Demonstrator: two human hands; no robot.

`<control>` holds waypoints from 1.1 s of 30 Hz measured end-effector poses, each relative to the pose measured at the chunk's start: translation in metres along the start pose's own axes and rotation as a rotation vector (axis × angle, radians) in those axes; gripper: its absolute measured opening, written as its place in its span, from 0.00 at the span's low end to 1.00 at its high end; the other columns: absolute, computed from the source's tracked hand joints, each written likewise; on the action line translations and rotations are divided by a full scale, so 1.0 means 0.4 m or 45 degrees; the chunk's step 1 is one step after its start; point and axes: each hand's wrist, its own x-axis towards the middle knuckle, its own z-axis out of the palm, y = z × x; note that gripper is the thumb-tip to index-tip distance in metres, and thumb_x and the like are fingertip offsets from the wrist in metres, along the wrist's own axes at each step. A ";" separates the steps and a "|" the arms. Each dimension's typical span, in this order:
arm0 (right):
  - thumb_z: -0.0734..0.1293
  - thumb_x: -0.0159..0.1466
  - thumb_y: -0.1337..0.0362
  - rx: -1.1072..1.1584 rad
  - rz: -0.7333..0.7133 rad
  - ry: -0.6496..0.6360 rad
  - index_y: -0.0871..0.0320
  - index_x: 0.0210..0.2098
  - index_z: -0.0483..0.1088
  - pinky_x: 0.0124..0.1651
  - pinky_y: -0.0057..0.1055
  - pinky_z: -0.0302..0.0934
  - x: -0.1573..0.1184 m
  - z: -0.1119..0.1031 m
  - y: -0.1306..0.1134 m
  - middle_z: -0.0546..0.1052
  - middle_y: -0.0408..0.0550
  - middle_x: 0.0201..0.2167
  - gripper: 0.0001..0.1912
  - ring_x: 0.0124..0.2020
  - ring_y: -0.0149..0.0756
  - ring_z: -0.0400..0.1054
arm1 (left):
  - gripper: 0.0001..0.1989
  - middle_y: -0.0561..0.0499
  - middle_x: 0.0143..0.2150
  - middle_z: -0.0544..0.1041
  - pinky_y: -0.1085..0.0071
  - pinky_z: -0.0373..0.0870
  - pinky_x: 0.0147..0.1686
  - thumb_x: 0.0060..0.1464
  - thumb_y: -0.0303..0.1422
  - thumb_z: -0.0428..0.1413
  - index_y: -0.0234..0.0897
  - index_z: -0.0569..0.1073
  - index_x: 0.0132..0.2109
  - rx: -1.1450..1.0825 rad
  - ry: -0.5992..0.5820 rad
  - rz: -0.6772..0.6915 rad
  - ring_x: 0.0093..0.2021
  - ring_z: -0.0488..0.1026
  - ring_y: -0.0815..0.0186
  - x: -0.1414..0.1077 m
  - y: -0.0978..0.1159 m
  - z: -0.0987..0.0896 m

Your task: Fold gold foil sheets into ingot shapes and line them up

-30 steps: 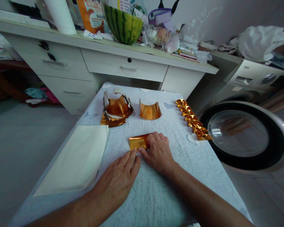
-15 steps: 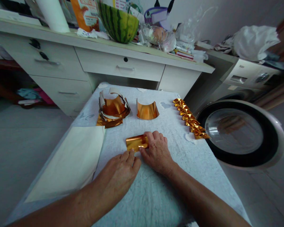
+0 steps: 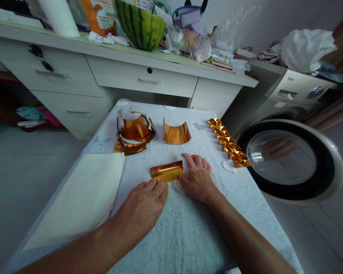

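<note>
A sheet of gold foil paper (image 3: 167, 172), curled along its length, lies at the middle of the cloth-covered table. My left hand (image 3: 148, 198) pinches its near edge with closed fingers. My right hand (image 3: 196, 176) is at the sheet's right end, its fingers apart and the thumb touching the near right corner. Beyond the sheet stands a single curved piece of gold paper (image 3: 176, 133). To its left is a stack of curled gold sheets (image 3: 134, 131) with white backs. A row of folded gold paper ingots (image 3: 228, 142) runs along the table's right edge.
A large pale paper sheet (image 3: 80, 194) covers the table's left side. Behind the table is a white desk (image 3: 148, 82) holding a cut watermelon (image 3: 140, 26), a snack bag and plastic wrap. At the right, a washing machine's open round door (image 3: 291, 161) is close to the table edge.
My right hand has shifted right along the gold sheet and spread its fingers, baring more of the sheet. My left hand keeps its pinch on the near edge.
</note>
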 end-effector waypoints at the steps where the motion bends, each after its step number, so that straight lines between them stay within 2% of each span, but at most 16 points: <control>1: 0.65 0.61 0.57 0.006 0.006 -0.008 0.51 0.66 0.54 0.55 0.48 0.50 0.002 -0.003 0.005 0.64 0.55 0.54 0.34 0.52 0.49 0.57 | 0.18 0.45 0.43 0.77 0.60 0.76 0.39 0.55 0.16 0.47 0.34 0.74 0.48 -0.005 0.010 -0.008 0.42 0.74 0.58 0.000 -0.001 0.002; 8: 0.66 0.61 0.61 0.040 0.020 -0.042 0.51 0.67 0.53 0.56 0.48 0.51 0.009 -0.013 0.034 0.64 0.55 0.56 0.36 0.54 0.50 0.57 | 0.18 0.47 0.41 0.76 0.61 0.76 0.38 0.56 0.16 0.49 0.35 0.73 0.48 -0.040 0.073 -0.010 0.41 0.73 0.58 -0.001 -0.020 0.026; 10: 0.65 0.60 0.64 0.067 0.009 -0.024 0.54 0.66 0.54 0.55 0.49 0.52 0.009 -0.016 0.035 0.64 0.56 0.56 0.35 0.54 0.51 0.57 | 0.16 0.49 0.41 0.76 0.60 0.76 0.39 0.57 0.17 0.49 0.36 0.73 0.49 -0.082 0.078 -0.001 0.41 0.73 0.58 -0.001 -0.030 0.027; 13: 0.65 0.58 0.68 0.160 -0.058 0.068 0.61 0.57 0.63 0.55 0.46 0.53 0.007 -0.025 0.031 0.66 0.57 0.52 0.27 0.52 0.49 0.57 | 0.15 0.49 0.42 0.75 0.60 0.75 0.41 0.59 0.20 0.50 0.38 0.73 0.49 -0.174 0.113 -0.012 0.43 0.72 0.58 -0.001 -0.040 0.025; 15: 0.65 0.58 0.70 0.257 -0.185 0.111 0.60 0.48 0.67 0.53 0.42 0.54 0.005 -0.032 0.025 0.68 0.54 0.48 0.18 0.50 0.46 0.59 | 0.14 0.49 0.43 0.75 0.60 0.74 0.43 0.60 0.21 0.50 0.39 0.72 0.49 -0.230 0.137 -0.030 0.44 0.71 0.59 -0.001 -0.043 0.025; 18: 0.66 0.58 0.70 0.343 -0.420 0.033 0.57 0.39 0.69 0.49 0.38 0.54 0.003 -0.037 0.012 0.69 0.49 0.42 0.09 0.45 0.42 0.60 | 0.15 0.49 0.45 0.74 0.59 0.73 0.45 0.60 0.21 0.50 0.39 0.73 0.49 -0.310 0.156 -0.038 0.46 0.71 0.59 0.001 -0.046 0.025; 20: 0.68 0.57 0.71 0.331 -0.495 -0.030 0.57 0.39 0.69 0.47 0.37 0.54 0.004 -0.034 0.006 0.70 0.48 0.40 0.10 0.43 0.41 0.60 | 0.14 0.48 0.45 0.75 0.59 0.72 0.46 0.59 0.21 0.50 0.39 0.73 0.48 -0.355 0.166 -0.044 0.46 0.71 0.59 0.003 -0.048 0.025; 24: 0.69 0.56 0.71 0.294 -0.488 -0.072 0.57 0.40 0.71 0.45 0.36 0.53 0.009 -0.019 0.005 0.71 0.48 0.39 0.12 0.41 0.40 0.60 | 0.12 0.46 0.44 0.75 0.58 0.73 0.46 0.59 0.22 0.50 0.35 0.73 0.47 -0.375 0.169 -0.074 0.45 0.71 0.57 0.008 -0.050 0.022; 29: 0.68 0.59 0.70 0.278 -0.493 -0.039 0.58 0.40 0.72 0.45 0.37 0.54 0.014 -0.003 0.015 0.72 0.49 0.39 0.09 0.41 0.40 0.62 | 0.07 0.45 0.43 0.75 0.55 0.73 0.46 0.58 0.26 0.54 0.34 0.74 0.43 -0.352 0.129 -0.175 0.45 0.71 0.55 0.016 -0.052 0.008; 33: 0.68 0.61 0.68 0.329 -0.512 -0.014 0.56 0.41 0.72 0.46 0.37 0.56 0.013 -0.001 0.018 0.72 0.49 0.39 0.08 0.41 0.40 0.63 | 0.07 0.47 0.40 0.75 0.56 0.73 0.45 0.60 0.27 0.53 0.36 0.75 0.41 -0.334 0.134 -0.177 0.43 0.71 0.56 0.016 -0.056 0.010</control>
